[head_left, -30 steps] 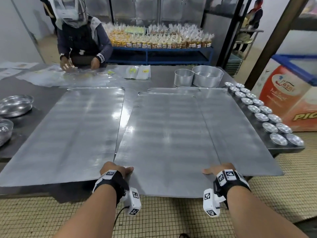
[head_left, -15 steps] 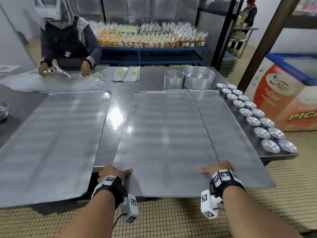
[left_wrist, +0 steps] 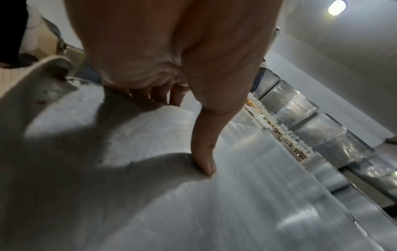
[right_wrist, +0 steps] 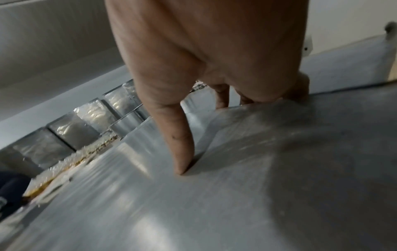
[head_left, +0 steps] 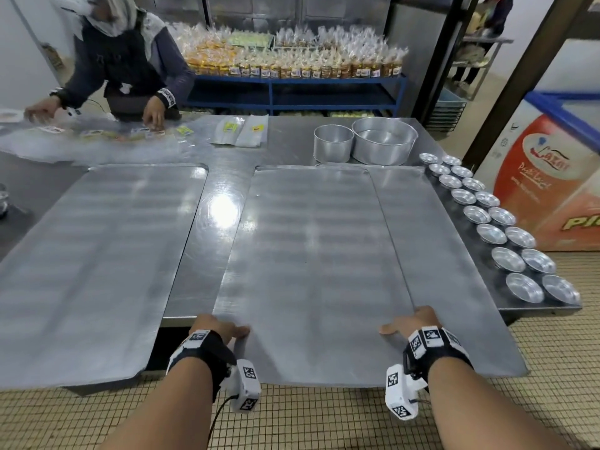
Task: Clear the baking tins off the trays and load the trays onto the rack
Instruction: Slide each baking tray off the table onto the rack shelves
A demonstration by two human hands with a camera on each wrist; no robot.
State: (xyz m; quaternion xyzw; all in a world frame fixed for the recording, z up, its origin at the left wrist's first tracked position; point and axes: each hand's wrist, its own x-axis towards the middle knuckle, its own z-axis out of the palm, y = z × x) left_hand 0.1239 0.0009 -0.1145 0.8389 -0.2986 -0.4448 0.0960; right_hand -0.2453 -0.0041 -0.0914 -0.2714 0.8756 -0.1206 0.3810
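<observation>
Head view showed three bare trays on the steel table (head_left: 207, 228). At the left edge lay the left tray (head_left: 97, 254), untouched. The left hand (head_left: 217, 327) gripped the near left side of the middle tray (head_left: 311, 254), thumb pressed on top and fingers curled under the edge — the wrist view showed this plainly. The right hand (head_left: 415, 321) held the opposite side in the same way, thumb on top, fingers below. This tray lay over a third tray (head_left: 438, 254) and overhung the near edge of the table. Compared with a second before, it had slid further toward the person and more of it hung over the floor, so the lift-off seemed to be starting. Along the right edge stood the small baking tins (head_left: 506, 235) in two rows, off the trays, with two round pans (head_left: 363, 142) at the far side. The rack was not in view.
</observation>
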